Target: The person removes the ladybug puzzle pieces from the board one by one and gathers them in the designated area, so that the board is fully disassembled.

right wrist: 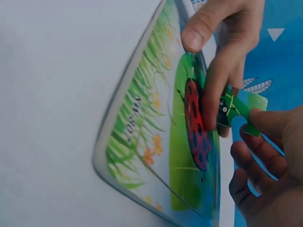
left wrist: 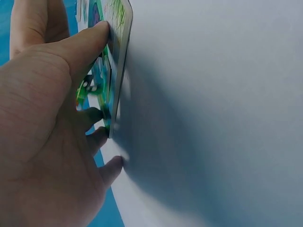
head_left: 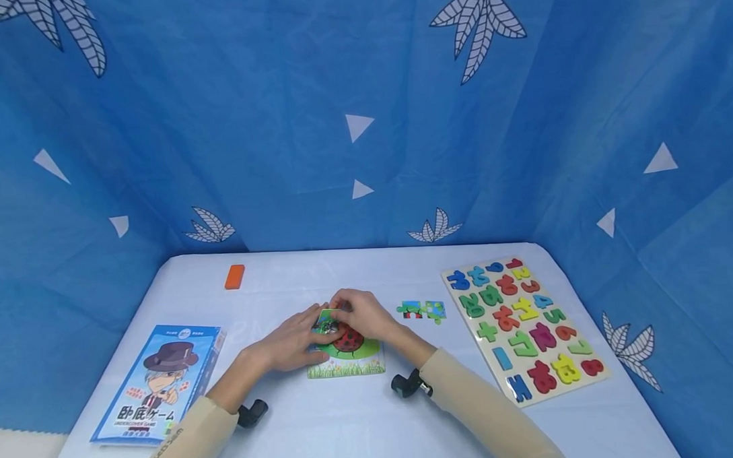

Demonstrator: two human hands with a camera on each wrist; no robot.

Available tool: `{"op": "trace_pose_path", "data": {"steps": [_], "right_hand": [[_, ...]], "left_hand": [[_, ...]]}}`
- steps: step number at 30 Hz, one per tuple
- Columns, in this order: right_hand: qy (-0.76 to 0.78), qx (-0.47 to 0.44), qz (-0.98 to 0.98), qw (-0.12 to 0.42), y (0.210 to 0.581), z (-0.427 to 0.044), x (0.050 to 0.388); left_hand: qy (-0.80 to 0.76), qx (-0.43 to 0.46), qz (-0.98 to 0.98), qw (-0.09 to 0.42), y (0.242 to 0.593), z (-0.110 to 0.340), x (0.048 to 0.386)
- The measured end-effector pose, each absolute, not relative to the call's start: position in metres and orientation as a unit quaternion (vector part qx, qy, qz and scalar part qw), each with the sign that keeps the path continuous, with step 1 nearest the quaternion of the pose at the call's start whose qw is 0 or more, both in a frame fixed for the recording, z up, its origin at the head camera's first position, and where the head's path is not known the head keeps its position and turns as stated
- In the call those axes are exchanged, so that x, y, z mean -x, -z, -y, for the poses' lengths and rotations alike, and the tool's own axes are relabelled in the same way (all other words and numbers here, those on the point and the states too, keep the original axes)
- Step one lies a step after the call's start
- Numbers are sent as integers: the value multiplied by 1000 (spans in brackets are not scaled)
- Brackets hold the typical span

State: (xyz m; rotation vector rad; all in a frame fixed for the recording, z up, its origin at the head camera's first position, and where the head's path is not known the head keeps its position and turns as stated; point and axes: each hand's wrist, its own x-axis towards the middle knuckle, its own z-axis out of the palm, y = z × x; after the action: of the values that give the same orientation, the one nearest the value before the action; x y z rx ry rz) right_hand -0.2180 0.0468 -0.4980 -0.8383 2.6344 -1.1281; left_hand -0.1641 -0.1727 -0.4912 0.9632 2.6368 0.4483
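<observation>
Worktop [head_left: 325,426]: white; near portion cut by the frame, likewise sleeves [head_left: 488,413].
Game box [head_left: 160,381]: at eight o'clock.
Ladybird puzzle board [head_left: 347,371]: at centre, on the worktop, partly under both hands.
Left hand [head_left: 293,341]: at nine o'clock, fingers spread, some resting on the board.
Right hand [head_left: 365,315]: at one o'clock, fingers pinching a green puzzle piece [right wrist: 240,109], seemingly tilted, towards eleven o'clock.
Risks, by judgement: may bend or catch if pressed down while tilted; may slip from so narrow a pinch; may snag on left-hand fingers lying close by; may skid, board included, under uneven pressure.
Hidden: far part of the board and part of the ladybird, behind fingers. Uncertain: left-hand contact with the piece; lettering on the board, hard to read.
Loose pieces [head_left: 435,310]: at two o'clock; joined or merely touching, impossible to tell.
Orange block [head_left: 235,277]: at ten o'clock, farthest off.
</observation>
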Motion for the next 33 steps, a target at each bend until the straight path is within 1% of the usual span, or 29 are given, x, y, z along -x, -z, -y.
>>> {"op": "trace_pose_path", "data": {"steps": [4,13,25,33], "right_hand": [[397,280,-870,80,493,-54,218],[406,273,-868,81,481,-80,225],[397,227,-884,93,471,-120,234],[373,225,-893,116,471,-139,239]], "left_hand": [[-142,-331,-918,164,490,172,163],[-135,-336,-916,171,490,172,162],[-138,-333,-918,167,491,171,163],[-144,-333,-917,163,492,171,163]]}}
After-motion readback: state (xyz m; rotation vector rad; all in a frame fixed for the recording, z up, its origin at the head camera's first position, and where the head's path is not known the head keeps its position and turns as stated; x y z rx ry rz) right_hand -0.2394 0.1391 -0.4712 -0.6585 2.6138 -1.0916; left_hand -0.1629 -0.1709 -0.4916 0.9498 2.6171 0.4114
